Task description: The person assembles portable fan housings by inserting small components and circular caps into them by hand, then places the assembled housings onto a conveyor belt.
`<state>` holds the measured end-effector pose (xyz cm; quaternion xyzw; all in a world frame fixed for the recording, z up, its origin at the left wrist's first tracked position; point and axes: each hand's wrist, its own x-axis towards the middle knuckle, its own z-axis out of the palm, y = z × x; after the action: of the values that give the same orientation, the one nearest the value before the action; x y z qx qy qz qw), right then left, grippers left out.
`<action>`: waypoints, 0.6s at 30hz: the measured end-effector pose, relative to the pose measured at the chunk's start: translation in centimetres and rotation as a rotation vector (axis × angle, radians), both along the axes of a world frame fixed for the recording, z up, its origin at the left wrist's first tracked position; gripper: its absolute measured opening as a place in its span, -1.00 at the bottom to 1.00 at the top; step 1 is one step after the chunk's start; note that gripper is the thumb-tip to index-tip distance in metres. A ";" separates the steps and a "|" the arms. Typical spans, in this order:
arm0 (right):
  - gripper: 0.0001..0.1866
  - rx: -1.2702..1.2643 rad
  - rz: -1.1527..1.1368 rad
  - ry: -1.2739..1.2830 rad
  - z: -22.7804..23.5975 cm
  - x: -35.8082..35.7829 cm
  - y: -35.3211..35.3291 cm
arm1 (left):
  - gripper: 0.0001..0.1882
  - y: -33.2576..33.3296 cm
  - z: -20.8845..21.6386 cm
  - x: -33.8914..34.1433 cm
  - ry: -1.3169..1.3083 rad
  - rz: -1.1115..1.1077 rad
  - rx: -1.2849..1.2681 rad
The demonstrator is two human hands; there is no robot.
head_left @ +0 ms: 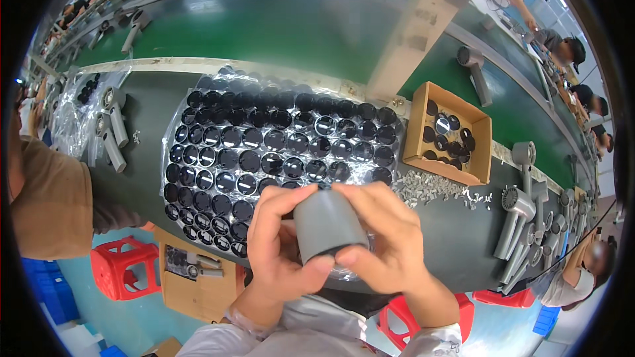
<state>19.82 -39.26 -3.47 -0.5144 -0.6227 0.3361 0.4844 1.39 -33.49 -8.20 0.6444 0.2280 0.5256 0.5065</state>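
Between my two hands I hold a grey cylindrical hair dryer body (329,220), its dark rimmed end toward me. My left hand (276,254) grips its left side, with fingertips at the far end and the thumb at the near rim. On the opposite side my right hand (391,241) closes round it in the same way. Any handle is hidden. Under and beyond my hands, rows of shiny black round caps (275,140) lie on clear plastic on the dark worktable (443,251).
An open cardboard box (415,139) with loose black caps stands at the right, beside a pile of small grey pieces (430,188). Several grey hair dryers (518,205) lie further right. A pale post (417,33) rises before the green conveyor (264,26). A person (49,198) sits at left.
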 end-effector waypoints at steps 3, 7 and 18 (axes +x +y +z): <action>-0.20 -0.052 0.023 0.174 -0.2 -0.3 0.2 | -0.16 0.1 0.7 0.6 -0.068 0.003 -0.111; -0.23 -0.064 0.074 0.191 -0.5 -1.4 -0.1 | -0.17 -0.5 2.2 1.3 -0.295 0.055 -0.268; -0.66 -0.152 -0.177 -0.001 0.8 -0.7 -0.5 | -0.47 3.2 15.7 -5.4 -0.820 0.300 0.179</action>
<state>19.08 -39.79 -2.66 -0.6028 -0.5478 0.3381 0.4714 -4.00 -30.27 7.53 0.3838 0.0528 0.8229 0.4156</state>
